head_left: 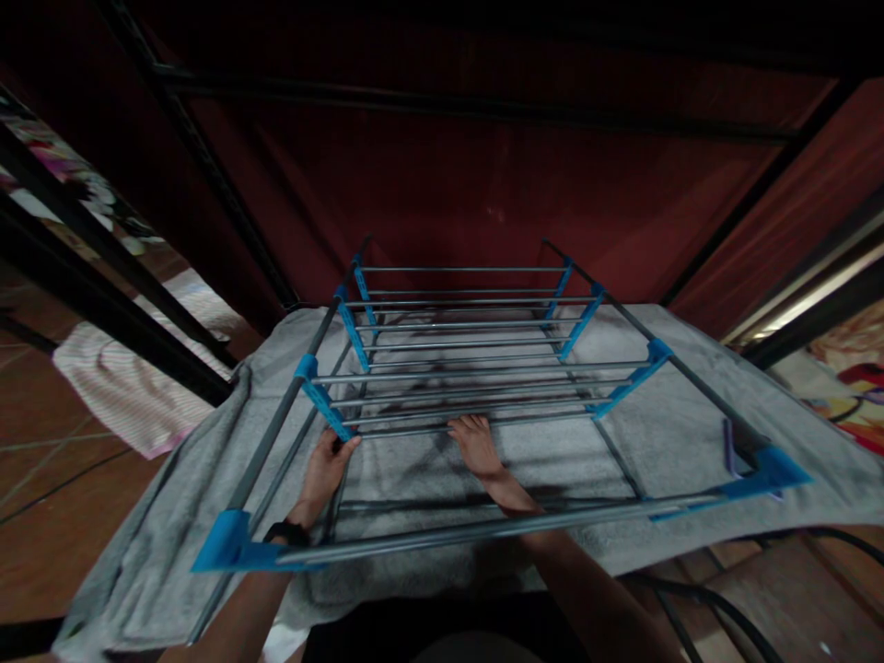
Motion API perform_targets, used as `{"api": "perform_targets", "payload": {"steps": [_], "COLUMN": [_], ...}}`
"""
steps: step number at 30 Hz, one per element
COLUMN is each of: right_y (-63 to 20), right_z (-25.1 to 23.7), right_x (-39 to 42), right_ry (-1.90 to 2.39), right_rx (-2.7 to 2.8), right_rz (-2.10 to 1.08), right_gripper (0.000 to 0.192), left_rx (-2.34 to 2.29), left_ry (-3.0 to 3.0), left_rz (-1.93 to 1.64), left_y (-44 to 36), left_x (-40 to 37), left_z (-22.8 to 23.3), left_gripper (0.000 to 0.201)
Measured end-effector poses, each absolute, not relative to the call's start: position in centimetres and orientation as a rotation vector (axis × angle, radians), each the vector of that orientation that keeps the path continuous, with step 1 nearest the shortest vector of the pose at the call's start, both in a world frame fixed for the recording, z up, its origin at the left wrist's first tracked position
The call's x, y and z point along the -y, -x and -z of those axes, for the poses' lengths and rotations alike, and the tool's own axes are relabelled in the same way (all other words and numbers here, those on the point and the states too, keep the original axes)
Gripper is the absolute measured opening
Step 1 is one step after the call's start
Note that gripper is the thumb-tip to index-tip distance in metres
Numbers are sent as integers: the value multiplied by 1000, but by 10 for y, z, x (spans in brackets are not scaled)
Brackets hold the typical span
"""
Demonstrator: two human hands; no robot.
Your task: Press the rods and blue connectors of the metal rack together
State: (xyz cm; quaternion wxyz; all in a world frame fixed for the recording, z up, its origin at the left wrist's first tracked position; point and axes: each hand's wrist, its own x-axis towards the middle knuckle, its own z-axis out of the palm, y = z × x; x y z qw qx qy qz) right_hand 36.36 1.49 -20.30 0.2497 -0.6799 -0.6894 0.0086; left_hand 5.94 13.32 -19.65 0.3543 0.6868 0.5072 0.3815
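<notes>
A shoe rack of grey metal tubes [483,529] with blue plastic brackets lies across a grey fleece blanket [407,470]. My left hand [324,471], a black band on its wrist, closes around the lower end of a blue bracket [326,407] on the left side. To its right, my right hand [475,444] has its fingers bent over a thin metal rod [539,420] running between the left and right brackets. Both forearms pass beneath the thick near tube. Blue corner pieces [231,539] sit at the near ends of the frame.
A dark red panel [497,175] with black bars stands behind the rack. At the left, a striped cloth [138,368] hangs by black bars above a tiled floor [41,460]. A black cable [725,608] curves at the lower right, near colourful fabric [860,387].
</notes>
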Motion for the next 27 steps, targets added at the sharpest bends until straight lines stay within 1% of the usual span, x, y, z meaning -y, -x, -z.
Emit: {"api": "perform_targets", "payload": {"steps": [7, 13, 19, 23, 27], "right_y": [-366, -370, -370, -366, -361], "right_z": [199, 195, 206, 209, 209], "right_x": [-14, 5, 67, 116, 142], "right_ry": [1827, 1753, 1602, 1565, 1603], "right_rx": [1900, 1928, 2007, 2078, 2074], "right_rz": [-44, 20, 71, 3, -26], "right_gripper": [21, 38, 30, 36, 37], "left_rx": [-1300, -1311, -1293, -1272, -1196], "left_ry": [-1783, -1836, -1869, -1832, -1744], "left_rz": [-976, -991, -1002, -982, -1004], "left_y": [-60, -60, -59, -57, -53], "left_x": [-133, -134, -133, -132, -129], "left_z": [195, 198, 198, 195, 195], "left_gripper": [50, 49, 45, 43, 49]}}
